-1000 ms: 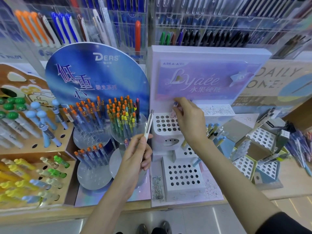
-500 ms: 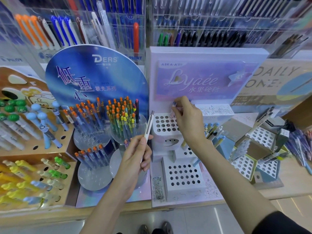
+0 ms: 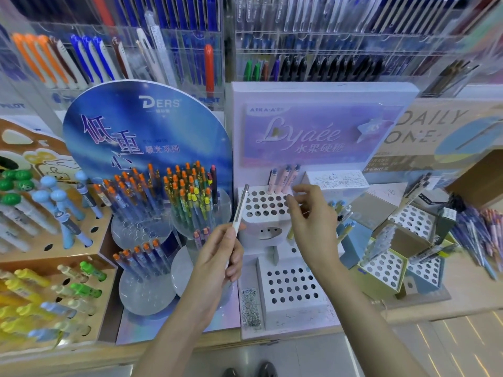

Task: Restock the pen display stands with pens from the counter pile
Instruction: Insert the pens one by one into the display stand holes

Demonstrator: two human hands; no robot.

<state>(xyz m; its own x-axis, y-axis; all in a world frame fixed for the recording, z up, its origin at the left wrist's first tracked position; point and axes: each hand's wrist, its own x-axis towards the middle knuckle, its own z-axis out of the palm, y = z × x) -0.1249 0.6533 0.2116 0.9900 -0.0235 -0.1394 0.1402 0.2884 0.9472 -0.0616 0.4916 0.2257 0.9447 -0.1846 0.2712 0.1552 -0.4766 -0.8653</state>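
Left hand (image 3: 217,257) holding a white pen (image 3: 241,210), right hand (image 3: 313,221) empty over the holed stand (image 3: 261,206).

I grip the white pen low on its barrel, fingers curled round it, its silver end slanting up beside the left edge of the stand's top block. My right hand hovers just above that block's right side, fingers loosely bent and holding nothing. Three pink pens (image 3: 283,178) stand in its back row. The pen pile (image 3: 479,232) lies at the right edge of the counter (image 3: 462,289).
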